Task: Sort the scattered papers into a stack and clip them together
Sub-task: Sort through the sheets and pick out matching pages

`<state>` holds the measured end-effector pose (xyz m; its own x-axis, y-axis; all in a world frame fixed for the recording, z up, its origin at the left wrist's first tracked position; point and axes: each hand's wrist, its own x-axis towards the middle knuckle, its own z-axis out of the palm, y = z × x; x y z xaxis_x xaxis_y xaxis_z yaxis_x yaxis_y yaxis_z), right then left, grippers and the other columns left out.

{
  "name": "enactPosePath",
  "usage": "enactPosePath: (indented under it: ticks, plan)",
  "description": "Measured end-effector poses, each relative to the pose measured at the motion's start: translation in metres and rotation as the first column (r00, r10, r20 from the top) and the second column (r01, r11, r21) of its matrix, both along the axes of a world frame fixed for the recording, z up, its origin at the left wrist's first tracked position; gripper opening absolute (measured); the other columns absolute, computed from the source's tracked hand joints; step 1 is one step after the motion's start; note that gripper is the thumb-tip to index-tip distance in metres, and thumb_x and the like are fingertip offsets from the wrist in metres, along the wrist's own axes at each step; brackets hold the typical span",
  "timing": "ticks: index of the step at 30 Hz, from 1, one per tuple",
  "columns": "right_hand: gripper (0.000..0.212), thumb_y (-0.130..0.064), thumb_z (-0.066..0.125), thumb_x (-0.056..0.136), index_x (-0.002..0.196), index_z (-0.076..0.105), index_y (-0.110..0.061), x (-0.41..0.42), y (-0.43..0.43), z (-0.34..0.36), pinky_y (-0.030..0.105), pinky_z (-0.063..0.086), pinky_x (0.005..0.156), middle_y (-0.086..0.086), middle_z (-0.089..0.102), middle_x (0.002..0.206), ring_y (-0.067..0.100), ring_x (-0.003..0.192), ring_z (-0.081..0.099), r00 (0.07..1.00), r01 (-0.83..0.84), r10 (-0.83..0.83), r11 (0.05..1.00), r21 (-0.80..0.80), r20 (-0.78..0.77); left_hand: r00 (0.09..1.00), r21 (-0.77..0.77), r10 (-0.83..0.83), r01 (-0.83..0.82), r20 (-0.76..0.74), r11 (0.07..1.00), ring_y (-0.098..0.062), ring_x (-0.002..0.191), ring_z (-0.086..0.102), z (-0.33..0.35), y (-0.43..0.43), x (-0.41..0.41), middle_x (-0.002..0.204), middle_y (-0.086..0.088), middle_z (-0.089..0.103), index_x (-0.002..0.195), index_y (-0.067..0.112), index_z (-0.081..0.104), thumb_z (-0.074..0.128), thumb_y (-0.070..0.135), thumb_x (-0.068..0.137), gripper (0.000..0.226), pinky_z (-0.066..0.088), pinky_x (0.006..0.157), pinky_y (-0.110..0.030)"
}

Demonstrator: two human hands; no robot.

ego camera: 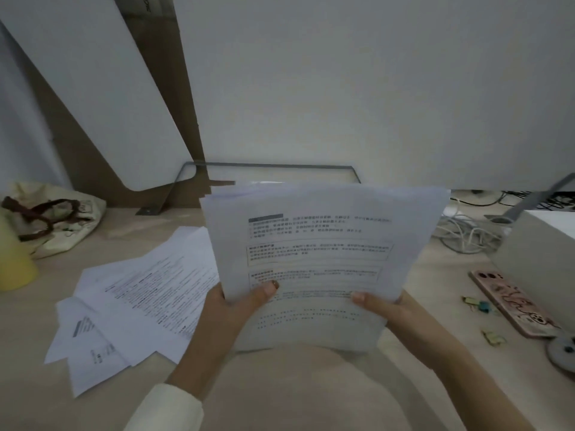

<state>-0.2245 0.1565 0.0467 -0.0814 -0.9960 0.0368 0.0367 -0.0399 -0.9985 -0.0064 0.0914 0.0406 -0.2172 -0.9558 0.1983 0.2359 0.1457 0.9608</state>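
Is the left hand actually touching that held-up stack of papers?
Touching. The head view shows the left hand gripping the stack of papers, its thumb pressed on the front page.

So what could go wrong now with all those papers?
The stack, held up by the left hand and right hand, looks uneven along its top edge, so a clip might miss some sheets. More loose sheets lie on the desk and could get left out. The binder clips sit far right beside the phone; reaching one-handed may let the stack slip.
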Motion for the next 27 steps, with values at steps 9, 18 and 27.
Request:
enactPosePath:
  ticks: [9, 18, 27]
  plan:
    - [0.037, -0.037, 0.08, 0.063, 0.099, 0.073, -0.036, -0.012, 0.006, -0.017, 0.022, 0.056, 0.076, -0.005, 0.072, 0.111, 0.015, 0.101, 0.069, 0.999, -0.021, 0.02, 0.999, 0.029, 0.038, 0.997, 0.093, -0.049, 0.044, 0.054, 0.995, -0.012, 0.076, 0.073, -0.011, 0.003, -0.005, 0.086, 0.006, 0.077, 0.075, 0.03, 0.076, 0.082, 0.027, 0.059, 0.017, 0.056, 0.058, -0.022]
    - [0.025, -0.018, 0.058, 0.084, 0.106, 0.07, -0.023, -0.014, 0.014, -0.037, 0.04, 0.056, 0.086, -0.001, 0.074, 0.107, 0.022, 0.098, 0.07, 0.988, 0.139, -0.146, 0.983, 0.118, 0.045, 0.993, 0.194, -0.056, 0.035, 0.102, 0.98, -0.011, 0.084, 0.071, -0.038, 0.003, -0.027, 0.091, 0.009, 0.076, 0.084, 0.028, 0.072, 0.077, 0.016, 0.072, 0.018, 0.058, 0.067, -0.022]
    - [0.016, -0.023, 0.055, 0.09, 0.104, 0.061, -0.023, -0.055, 0.039, -0.051, 0.037, 0.057, 0.074, -0.003, 0.072, 0.097, 0.018, 0.085, 0.07, 0.795, 0.579, -0.528, 0.807, 0.113, -0.299, 0.934, 0.13, -0.043, -0.003, 0.354, 0.992, -0.011, 0.088, 0.068, -0.061, 0.012, -0.079, 0.097, 0.013, 0.07, 0.099, 0.032, 0.057, 0.051, 0.039, 0.09, 0.012, 0.056, 0.08, -0.04]
